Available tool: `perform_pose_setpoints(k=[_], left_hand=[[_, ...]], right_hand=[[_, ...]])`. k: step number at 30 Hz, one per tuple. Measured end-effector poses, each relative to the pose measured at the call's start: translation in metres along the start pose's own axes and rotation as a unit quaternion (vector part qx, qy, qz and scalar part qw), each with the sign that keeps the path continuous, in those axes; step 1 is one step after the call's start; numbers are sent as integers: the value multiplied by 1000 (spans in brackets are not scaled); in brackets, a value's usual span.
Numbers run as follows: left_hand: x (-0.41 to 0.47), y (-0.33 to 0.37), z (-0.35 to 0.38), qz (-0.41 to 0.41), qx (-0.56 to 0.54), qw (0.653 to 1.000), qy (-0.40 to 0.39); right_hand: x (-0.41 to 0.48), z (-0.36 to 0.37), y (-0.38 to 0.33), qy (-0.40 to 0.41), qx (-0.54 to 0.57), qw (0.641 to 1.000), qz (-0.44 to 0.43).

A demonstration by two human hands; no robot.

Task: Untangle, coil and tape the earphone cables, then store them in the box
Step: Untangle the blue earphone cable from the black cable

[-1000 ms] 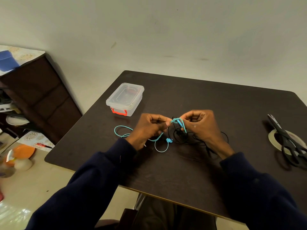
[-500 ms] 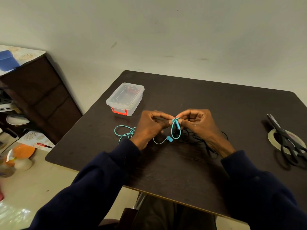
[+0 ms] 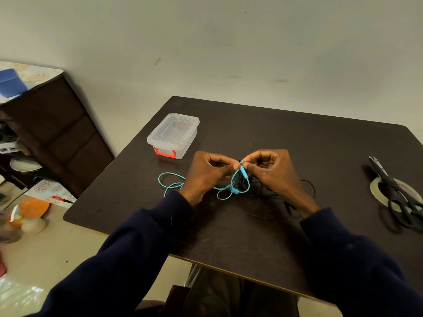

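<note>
A turquoise earphone cable (image 3: 170, 183) and a black earphone cable (image 3: 307, 186) lie tangled together at the middle of the dark table (image 3: 251, 236). My left hand (image 3: 209, 175) and my right hand (image 3: 272, 172) meet above the tangle, each pinching the turquoise cable near its inline remote. A turquoise loop hangs down between them, and more of it trails left on the table. The black cable spreads under and behind my right hand. The clear plastic box (image 3: 174, 135) with a red latch stands lidded at the back left.
Black scissors (image 3: 398, 197) lie on a roll of clear tape (image 3: 375, 191) at the table's right edge. A dark wooden cabinet (image 3: 52, 138) stands to the left. An orange object (image 3: 34, 208) and clutter sit on the floor at the left.
The two hands have lifted a little and drawn together on the turquoise cable. The hanging turquoise loop has shifted beneath them.
</note>
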State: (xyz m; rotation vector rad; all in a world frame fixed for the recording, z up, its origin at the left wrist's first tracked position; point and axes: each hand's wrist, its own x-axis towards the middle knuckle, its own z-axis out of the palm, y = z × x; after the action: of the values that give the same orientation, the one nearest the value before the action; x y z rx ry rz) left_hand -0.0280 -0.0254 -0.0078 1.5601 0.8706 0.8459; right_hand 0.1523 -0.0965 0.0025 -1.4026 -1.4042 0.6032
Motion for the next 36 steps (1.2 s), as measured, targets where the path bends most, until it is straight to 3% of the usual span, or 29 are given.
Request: perform_pose_setpoints(k=[8, 12, 17, 23, 28, 33, 36], left_hand=[[4, 5, -3, -70, -23, 997, 17], [1, 4, -1, -34, 51, 998, 29], [3, 9, -8, -17, 116, 993, -1], [4, 10, -11, -90, -19, 995, 50], [4, 7, -4, -82, -9, 995, 47], [2, 11, -2, -64, 25, 996, 49], [1, 8, -4, -96, -47, 994, 29]], right_hand=[[0, -1, 7, -18, 13, 999, 29], [4, -3, 6, -74, -31, 997, 15], [10, -2, -3, -72, -92, 993, -22], [10, 1, 3, -31, -70, 997, -22], [5, 3, 3, -9, 1, 1000, -7], [6, 3, -1, -35, -137, 983, -113], [5, 4, 0, 13, -166, 973, -160]])
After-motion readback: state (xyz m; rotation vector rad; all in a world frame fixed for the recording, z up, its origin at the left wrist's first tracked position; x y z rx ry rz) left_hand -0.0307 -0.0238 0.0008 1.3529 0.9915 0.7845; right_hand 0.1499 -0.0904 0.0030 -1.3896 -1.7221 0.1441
